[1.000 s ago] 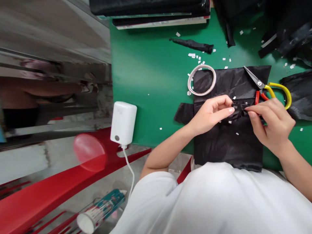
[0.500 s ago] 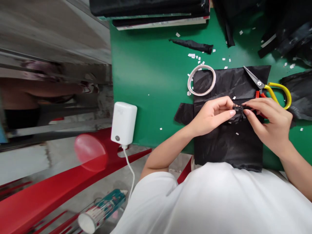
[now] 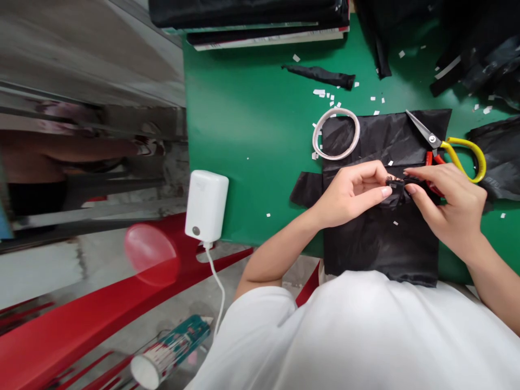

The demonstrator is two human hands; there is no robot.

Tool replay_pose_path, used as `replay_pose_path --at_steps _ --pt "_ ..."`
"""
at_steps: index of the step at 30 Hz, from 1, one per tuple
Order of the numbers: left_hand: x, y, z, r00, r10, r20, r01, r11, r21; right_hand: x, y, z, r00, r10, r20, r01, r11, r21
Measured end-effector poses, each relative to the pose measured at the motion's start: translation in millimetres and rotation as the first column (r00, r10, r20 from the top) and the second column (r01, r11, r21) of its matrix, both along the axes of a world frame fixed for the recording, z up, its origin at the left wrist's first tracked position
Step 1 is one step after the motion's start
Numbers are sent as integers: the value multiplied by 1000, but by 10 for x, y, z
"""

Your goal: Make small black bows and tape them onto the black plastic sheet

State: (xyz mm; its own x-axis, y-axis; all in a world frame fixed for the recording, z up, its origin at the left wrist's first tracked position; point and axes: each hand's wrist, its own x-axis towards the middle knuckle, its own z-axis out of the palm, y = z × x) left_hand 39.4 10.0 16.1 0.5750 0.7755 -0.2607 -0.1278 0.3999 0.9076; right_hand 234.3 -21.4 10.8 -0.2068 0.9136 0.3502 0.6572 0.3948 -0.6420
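My left hand [image 3: 345, 196] comes in from the left, its thumb and forefinger pinched on a small gathered bit of thin black material [image 3: 395, 187]. From the other side, my right hand [image 3: 457, 203] holds the same bit between thumb and fingertips. Below both hands lies a larger black sheet [image 3: 379, 244], which hangs over the table's front edge. Scissors [image 3: 433, 140] with yellow and red grips rest on its upper right part, with the red grip partly behind my right hand. A narrow roll of white tape [image 3: 316, 136] lies at the sheet's upper left corner.
Small white scraps dot the green table [image 3: 244, 108]. A twisted black strip [image 3: 323, 75] lies farther back, below a black stack [image 3: 252, 13]. More black material [image 3: 495, 70] is heaped at right. A white power bank [image 3: 207, 206] with a cable sits at the left edge, near a red chair [image 3: 81, 319].
My fingers have shifted very slightly on the black bit, and my right fingertips are a little more spread. The scissors, tape and sheet stay where they were.
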Motion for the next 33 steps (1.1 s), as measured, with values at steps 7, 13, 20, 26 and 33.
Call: replay_pose_path --at_steps 7,13,20,26,33 --pt "27 -12 -31 1000 -7 -26 6 1000 -15 -18 -2 75 989 -50 -142 48 999 -17" --pt "62 -25 -50 987 77 -142 -58 989 137 29 -12 33 910 -115 -399 81 992 -99" --pt "73 -56 -58 959 82 -273 22 933 360 43 -19 48 790 -2 -613 -191 949 -250" --pt "74 -65 -71 959 75 -275 56 896 440 -20 -59 33 862 -72 -502 -155 906 -395" --pt "64 -73 -71 957 69 -281 69 888 454 -44 -66 21 869 -163 -466 -81 884 -461"
